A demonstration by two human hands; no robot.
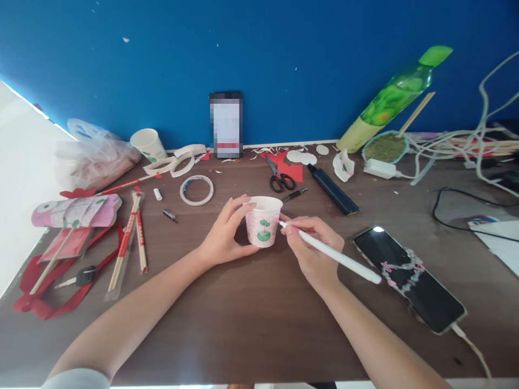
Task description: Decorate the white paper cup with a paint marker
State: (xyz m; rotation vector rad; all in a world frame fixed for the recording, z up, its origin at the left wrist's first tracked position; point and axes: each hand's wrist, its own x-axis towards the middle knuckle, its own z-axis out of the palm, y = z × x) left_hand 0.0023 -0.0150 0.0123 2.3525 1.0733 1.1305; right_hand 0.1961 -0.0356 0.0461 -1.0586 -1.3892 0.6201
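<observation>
A white paper cup [263,222] with green leaf prints and pink scale-like lines stands upright on the brown table. My left hand [227,232] grips it from the left, fingers at the rim and thumb near the base. In my right hand [317,246] is a white marker pen [343,258], held like a pencil, its pink tip at the cup's right side. Whether the tip touches the cup is hard to tell. Behind the cup lie a black pen [294,195] and black-handled scissors [283,181].
A phone [226,125] leans on the blue wall; another phone [409,278] lies right. Tape roll [197,190], second paper cup [147,145], wrapped chopsticks [122,248], pink paper craft [77,210] and key [77,278] are left. A green bottle [393,97], cables and a dark case [333,190] sit right.
</observation>
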